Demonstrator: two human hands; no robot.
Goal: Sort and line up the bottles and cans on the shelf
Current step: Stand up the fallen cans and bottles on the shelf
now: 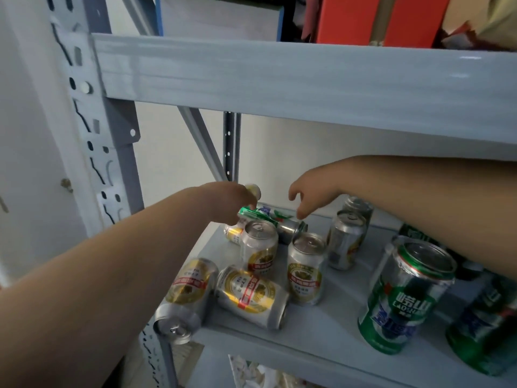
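Observation:
Silver-and-gold beer cans and green beer cans are scattered on the grey shelf [321,331]. My left hand [232,203] reaches to the back left and is closed around a small can [253,189], whose pale top shows past my fingers. My right hand [307,194] hovers open beside it, fingers curled above a green can lying on its side [268,215]. Two gold cans [258,246] [306,268] stand upright in the middle. Two more gold cans [190,287] [251,296] lie on their sides at the front left. A green can [405,298] stands front right.
The upper shelf beam [279,79] hangs low over my arms. A grey upright post [112,135] bounds the left side, a diagonal brace [201,144] crosses the back. More silver cans [345,239] stand behind at the right, and another green can [486,329] sits at the far right edge.

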